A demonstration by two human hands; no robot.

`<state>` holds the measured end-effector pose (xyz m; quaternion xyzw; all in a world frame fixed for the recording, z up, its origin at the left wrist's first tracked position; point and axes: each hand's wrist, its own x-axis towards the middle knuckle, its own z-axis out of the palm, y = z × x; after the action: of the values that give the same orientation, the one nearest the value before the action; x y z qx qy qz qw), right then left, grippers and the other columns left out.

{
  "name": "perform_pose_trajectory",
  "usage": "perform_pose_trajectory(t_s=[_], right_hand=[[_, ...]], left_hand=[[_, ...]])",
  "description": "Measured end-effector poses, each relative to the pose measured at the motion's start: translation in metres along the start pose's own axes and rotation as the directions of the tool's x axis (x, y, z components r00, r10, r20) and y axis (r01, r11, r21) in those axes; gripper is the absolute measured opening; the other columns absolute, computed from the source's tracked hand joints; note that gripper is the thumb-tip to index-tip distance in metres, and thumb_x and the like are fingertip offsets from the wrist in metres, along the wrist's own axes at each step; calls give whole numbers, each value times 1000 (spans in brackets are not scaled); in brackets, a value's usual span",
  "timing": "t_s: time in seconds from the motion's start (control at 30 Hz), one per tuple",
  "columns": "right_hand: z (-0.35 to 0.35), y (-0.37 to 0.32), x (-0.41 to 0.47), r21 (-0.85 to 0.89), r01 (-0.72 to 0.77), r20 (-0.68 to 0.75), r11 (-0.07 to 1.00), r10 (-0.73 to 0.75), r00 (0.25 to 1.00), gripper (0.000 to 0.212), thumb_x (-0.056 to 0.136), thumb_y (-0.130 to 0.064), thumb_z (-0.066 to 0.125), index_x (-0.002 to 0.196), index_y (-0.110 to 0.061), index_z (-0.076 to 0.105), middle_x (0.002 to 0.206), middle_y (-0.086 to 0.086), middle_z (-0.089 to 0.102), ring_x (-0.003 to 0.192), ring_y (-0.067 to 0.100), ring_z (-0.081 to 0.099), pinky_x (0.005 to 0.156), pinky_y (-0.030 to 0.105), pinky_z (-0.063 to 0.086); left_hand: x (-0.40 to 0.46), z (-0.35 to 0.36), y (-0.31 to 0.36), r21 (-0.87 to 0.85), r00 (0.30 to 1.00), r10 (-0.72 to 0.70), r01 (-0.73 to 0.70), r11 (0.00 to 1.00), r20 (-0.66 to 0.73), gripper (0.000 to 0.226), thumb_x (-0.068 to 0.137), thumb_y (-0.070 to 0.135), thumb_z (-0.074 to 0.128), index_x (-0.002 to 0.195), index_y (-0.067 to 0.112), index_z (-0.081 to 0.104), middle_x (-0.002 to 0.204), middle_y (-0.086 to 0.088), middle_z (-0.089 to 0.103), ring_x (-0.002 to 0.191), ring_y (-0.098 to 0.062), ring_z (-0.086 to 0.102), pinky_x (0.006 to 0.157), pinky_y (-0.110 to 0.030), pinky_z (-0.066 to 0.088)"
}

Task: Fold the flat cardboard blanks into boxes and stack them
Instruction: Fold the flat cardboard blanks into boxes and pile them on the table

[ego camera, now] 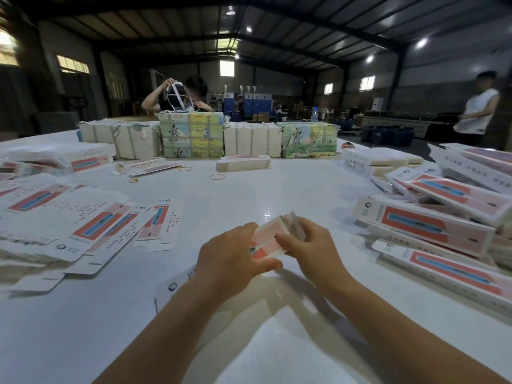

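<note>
A long white, pink and red cardboard box blank is held just above the white table, partly formed, its far end pointing away from me. My left hand grips its near left side, thumb across the front. My right hand pinches the far right end, fingers curled over the flap. The box's near end shows under my left forearm. Flat blanks lie spread at the left. Folded boxes are piled at the right.
Wrapped bundles of blanks line the table's far side, with a small stack and rubber bands before them. A person sits behind the bundles; another stands at the far right.
</note>
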<state>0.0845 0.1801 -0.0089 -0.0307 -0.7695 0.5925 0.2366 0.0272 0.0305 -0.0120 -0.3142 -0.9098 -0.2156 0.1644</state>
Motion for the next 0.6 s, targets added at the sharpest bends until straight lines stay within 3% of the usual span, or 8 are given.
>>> perform_pose_trajectory(t_s=[0.07, 0.17, 0.23, 0.3, 0.37, 0.47, 0.6], right_hand=[[8, 1, -7, -412, 162, 14, 897, -172, 985, 14, 96, -14, 49, 104, -19, 59, 86, -2, 66, 72, 11, 59, 63, 8, 41], [14, 4, -9, -513, 178, 55, 840, -175, 983, 40, 101, -23, 40, 141, -19, 43, 115, 0, 62, 88, 9, 52, 67, 2, 35], [13, 0, -10, -312, 99, 4, 945, -103, 995, 39, 102, -30, 41, 137, -17, 50, 116, 2, 64, 93, 12, 57, 72, -1, 40], [10, -9, -8, 54, -10, 19, 999, 9, 1000, 32, 101, -30, 43, 105, -17, 73, 100, 12, 69, 89, 19, 63, 81, 16, 53], [7, -14, -5, 256, -43, 40, 966, 34, 999, 37, 99, -17, 48, 79, -24, 78, 92, 13, 70, 84, 16, 67, 79, 26, 57], [4, -18, -4, 348, -52, 20, 936, 48, 999, 35, 94, -4, 53, 81, -26, 77, 94, 5, 74, 89, 19, 69, 79, 27, 56], [-1, -18, -1, 468, -92, 21, 879, 93, 995, 36, 93, 2, 51, 84, -21, 77, 95, 8, 74, 87, 20, 71, 74, 25, 58]], left_hand=[[0, 1, 2, 36, 999, -5, 6, 999, -33, 50, 74, 72, 53, 101, 32, 45, 87, 16, 48, 71, -9, 49, 61, -22, 42], [-1, 2, 1, 55, 997, 1, 4, 998, -79, 46, 78, 68, 50, 102, 29, 46, 90, 12, 55, 70, -10, 49, 59, -23, 42], [-2, 2, -1, 75, 995, 8, -1, 997, -96, 52, 77, 70, 51, 108, 29, 47, 96, 11, 58, 72, -9, 50, 63, -23, 46], [-1, 2, -2, 97, 991, 15, -2, 995, -135, 60, 76, 72, 52, 116, 29, 45, 103, 11, 58, 75, -8, 48, 64, -22, 44], [0, 1, -1, 106, 983, 39, -20, 994, -179, 66, 75, 73, 51, 123, 29, 43, 106, 11, 59, 78, -8, 50, 63, -20, 38], [-1, -1, 1, 82, 972, 75, -58, 995, -224, 69, 75, 70, 55, 127, 26, 45, 108, 9, 61, 87, -12, 57, 64, -22, 35], [-4, -4, 4, 87, 945, 137, -116, 989, -298, 71, 73, 63, 64, 128, 19, 51, 109, 1, 66, 87, -19, 63, 65, -26, 45]])
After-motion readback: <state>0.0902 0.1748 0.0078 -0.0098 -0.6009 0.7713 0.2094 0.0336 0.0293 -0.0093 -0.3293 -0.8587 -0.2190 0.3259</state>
